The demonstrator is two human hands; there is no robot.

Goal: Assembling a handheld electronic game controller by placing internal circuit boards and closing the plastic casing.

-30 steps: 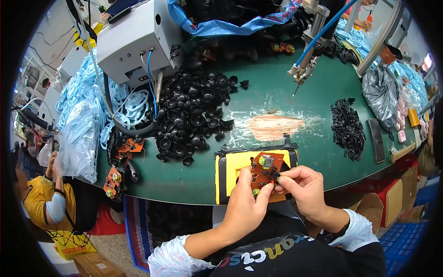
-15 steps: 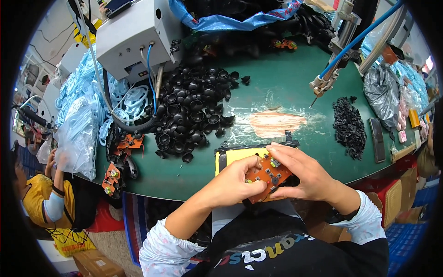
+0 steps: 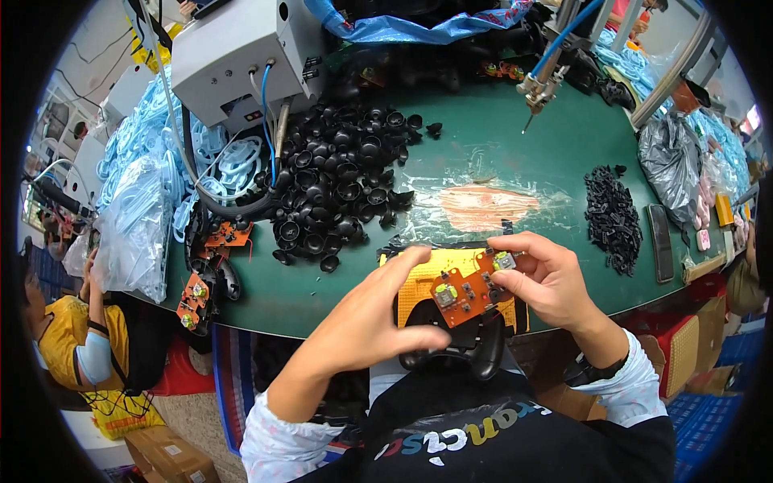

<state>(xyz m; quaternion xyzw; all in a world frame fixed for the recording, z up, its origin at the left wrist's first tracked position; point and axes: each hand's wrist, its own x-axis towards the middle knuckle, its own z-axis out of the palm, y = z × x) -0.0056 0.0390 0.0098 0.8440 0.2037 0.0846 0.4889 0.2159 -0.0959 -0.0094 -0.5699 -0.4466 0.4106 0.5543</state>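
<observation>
An orange circuit board (image 3: 469, 295) with two joystick modules is pinched at its right end by my right hand (image 3: 543, 282), thumb and fingers on the joystick there. To the left of the board my left hand (image 3: 374, 310) is spread, thumb and fingers apart, with nothing in it. Below the board lies a black game controller shell (image 3: 481, 354), partly hidden by the board and my left thumb. Behind them a yellow pad (image 3: 419, 278) with black edging rests at the table's front edge.
Black domed caps (image 3: 338, 185) lie heaped left of centre, near a grey machine box (image 3: 233, 64). Small black parts (image 3: 612, 217) form a pile at right. A screwdriver on an arm (image 3: 538, 95) hangs over the green table (image 3: 564, 153). More circuit boards (image 3: 193, 299) sit at left.
My left hand has let go of the circuit board and moved left, opening. The board stays in my right hand, and the black controller shell has come into view. The hanging screwdriver has shifted up and left.
</observation>
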